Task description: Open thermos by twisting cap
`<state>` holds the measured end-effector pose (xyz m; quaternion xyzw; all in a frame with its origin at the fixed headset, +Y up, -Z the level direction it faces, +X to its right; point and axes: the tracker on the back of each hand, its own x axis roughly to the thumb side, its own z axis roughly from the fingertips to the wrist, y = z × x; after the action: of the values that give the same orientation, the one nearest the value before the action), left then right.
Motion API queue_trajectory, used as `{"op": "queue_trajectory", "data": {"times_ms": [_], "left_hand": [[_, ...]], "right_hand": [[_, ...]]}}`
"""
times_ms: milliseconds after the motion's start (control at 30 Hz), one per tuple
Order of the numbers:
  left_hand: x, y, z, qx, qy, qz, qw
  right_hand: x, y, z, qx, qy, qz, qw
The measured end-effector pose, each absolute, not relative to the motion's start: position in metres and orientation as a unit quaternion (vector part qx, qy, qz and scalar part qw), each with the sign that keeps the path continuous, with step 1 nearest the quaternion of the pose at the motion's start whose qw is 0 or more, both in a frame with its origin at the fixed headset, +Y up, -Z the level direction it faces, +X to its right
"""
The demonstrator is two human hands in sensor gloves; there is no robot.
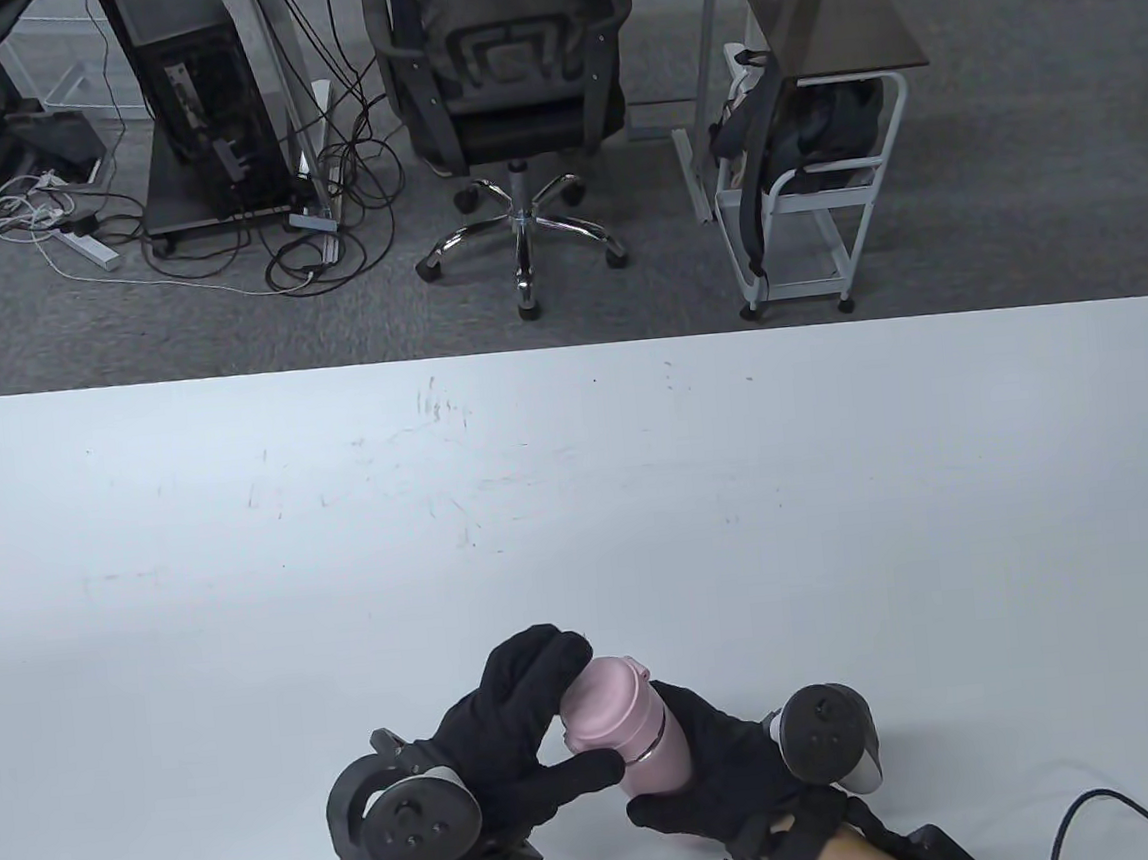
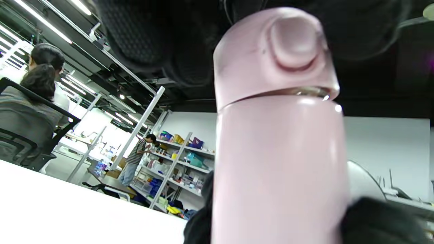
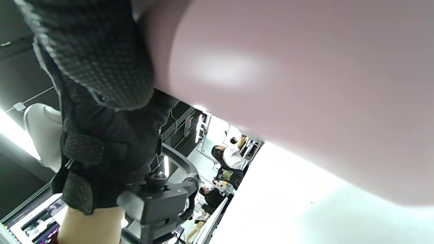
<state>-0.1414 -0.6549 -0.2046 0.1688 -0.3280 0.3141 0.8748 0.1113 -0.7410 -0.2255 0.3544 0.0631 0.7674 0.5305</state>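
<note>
A pink thermos (image 1: 652, 744) stands near the table's front edge, tilted toward the left. Its pink cap (image 1: 603, 703) sits on top. My left hand (image 1: 520, 726) grips the cap, fingers over its top and thumb below. My right hand (image 1: 724, 768) grips the body from the right and behind. In the left wrist view the cap (image 2: 274, 54) sits a little crooked on the body (image 2: 278, 169), with a thin gap on the right side. In the right wrist view the pink body (image 3: 305, 84) fills the top, with my gloved finger (image 3: 98, 54) pressed on it.
The white table (image 1: 581, 510) stretches far ahead of the hands. A black cable (image 1: 1099, 806) lies at the front right. Beyond the table's far edge stand an office chair (image 1: 505, 105) and a small cart (image 1: 809, 128).
</note>
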Motion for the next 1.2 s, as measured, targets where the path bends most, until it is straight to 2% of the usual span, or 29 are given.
{"op": "queue_trajectory", "data": {"times_ms": [100, 167, 233, 400, 500, 667, 800, 933, 1067, 1133, 1200], "left_hand": [[-0.136, -0.659, -0.211, 0.087, -0.387, 0.363, 0.843], [-0.132, -0.662, -0.213, 0.061, -0.4, 0.388, 0.828], [-0.132, -0.661, -0.209, 0.089, -0.371, 0.394, 0.836], [-0.125, -0.657, -0.199, 0.167, -0.323, 0.25, 0.897], [-0.126, -0.658, -0.201, 0.15, -0.338, 0.245, 0.896], [-0.131, -0.658, -0.207, 0.076, -0.429, 0.318, 0.842], [-0.131, -0.659, -0.209, 0.045, -0.461, 0.32, 0.826], [-0.133, -0.657, -0.207, 0.092, -0.406, 0.322, 0.85], [-0.13, -0.653, -0.198, 0.171, -0.347, 0.222, 0.895], [-0.129, -0.651, -0.197, 0.179, -0.343, 0.185, 0.904], [-0.13, -0.651, -0.199, 0.164, -0.354, 0.2, 0.899]], "right_hand": [[0.108, -0.741, -0.223, 0.363, 0.067, 0.77, 0.52], [0.108, -0.741, -0.222, 0.367, 0.068, 0.774, 0.512], [0.107, -0.742, -0.223, 0.368, 0.073, 0.77, 0.516], [0.107, -0.742, -0.222, 0.369, 0.073, 0.784, 0.494], [0.106, -0.743, -0.222, 0.363, 0.077, 0.78, 0.504], [0.107, -0.743, -0.224, 0.352, 0.086, 0.764, 0.534], [0.107, -0.744, -0.224, 0.366, 0.093, 0.76, 0.529], [0.105, -0.745, -0.223, 0.368, 0.106, 0.751, 0.538], [0.103, -0.745, -0.223, 0.369, 0.106, 0.762, 0.521], [0.103, -0.746, -0.222, 0.371, 0.11, 0.762, 0.519], [0.102, -0.746, -0.222, 0.372, 0.112, 0.761, 0.52]]}}
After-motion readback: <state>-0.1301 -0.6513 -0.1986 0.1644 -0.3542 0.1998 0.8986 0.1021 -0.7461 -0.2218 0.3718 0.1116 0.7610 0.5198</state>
